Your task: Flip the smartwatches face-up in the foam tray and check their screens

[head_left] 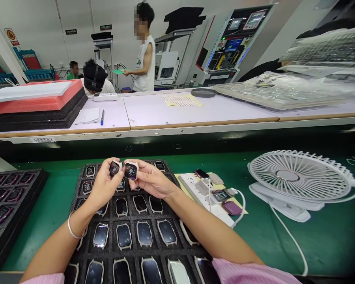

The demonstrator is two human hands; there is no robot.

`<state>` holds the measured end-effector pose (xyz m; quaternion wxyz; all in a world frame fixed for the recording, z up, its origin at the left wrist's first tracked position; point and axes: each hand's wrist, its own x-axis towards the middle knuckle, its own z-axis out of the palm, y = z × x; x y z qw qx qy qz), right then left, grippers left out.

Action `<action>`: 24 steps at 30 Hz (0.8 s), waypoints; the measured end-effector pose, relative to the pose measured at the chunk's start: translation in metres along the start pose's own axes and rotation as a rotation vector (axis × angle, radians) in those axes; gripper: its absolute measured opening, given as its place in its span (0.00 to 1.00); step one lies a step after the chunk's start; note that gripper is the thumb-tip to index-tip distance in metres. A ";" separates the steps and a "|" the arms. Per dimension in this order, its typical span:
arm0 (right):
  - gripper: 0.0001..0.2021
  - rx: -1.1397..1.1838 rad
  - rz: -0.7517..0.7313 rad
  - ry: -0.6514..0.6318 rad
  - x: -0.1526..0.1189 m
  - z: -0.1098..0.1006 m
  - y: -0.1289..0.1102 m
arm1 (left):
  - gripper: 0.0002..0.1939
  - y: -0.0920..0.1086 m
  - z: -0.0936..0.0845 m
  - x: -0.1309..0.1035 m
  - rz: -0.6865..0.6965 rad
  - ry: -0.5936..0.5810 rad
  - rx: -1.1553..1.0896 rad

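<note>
My left hand (108,183) is closed on a smartwatch case (114,169) with a lit dark screen. Close beside it, my right hand (152,179) grips another smartwatch case (131,170), pale-framed, its screen also lit. Both are held side by side with screens toward me, above the far part of a black foam tray (111,228). Several strapless watch cases (123,236) sit in the tray's compartments, screens up. Some in the far rows, such as a watch case (90,170), show white text; most nearer ones are dark. My forearms hide part of the tray.
Right of the tray lie a white power strip (199,193) with cables and a purple watch case (232,208). A white fan (298,175) stands further right. At left is another foam tray (16,209) of purple-framed watches. Beyond runs a raised shelf (148,110); people are behind it.
</note>
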<state>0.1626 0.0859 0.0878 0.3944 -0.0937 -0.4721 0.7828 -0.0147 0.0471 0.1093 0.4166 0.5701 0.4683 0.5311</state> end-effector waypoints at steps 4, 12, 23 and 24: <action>0.23 0.010 0.009 -0.002 0.000 0.000 0.000 | 0.20 0.001 0.000 0.000 0.017 0.011 0.021; 0.24 0.028 0.024 0.088 0.004 -0.002 0.001 | 0.25 -0.002 0.001 0.006 -0.195 0.087 -0.238; 0.16 0.110 0.066 0.293 0.011 -0.018 0.002 | 0.25 -0.002 -0.001 0.013 -0.324 0.086 -0.523; 0.17 0.099 0.051 0.292 0.011 -0.017 0.002 | 0.26 -0.002 -0.001 0.013 -0.324 0.072 -0.523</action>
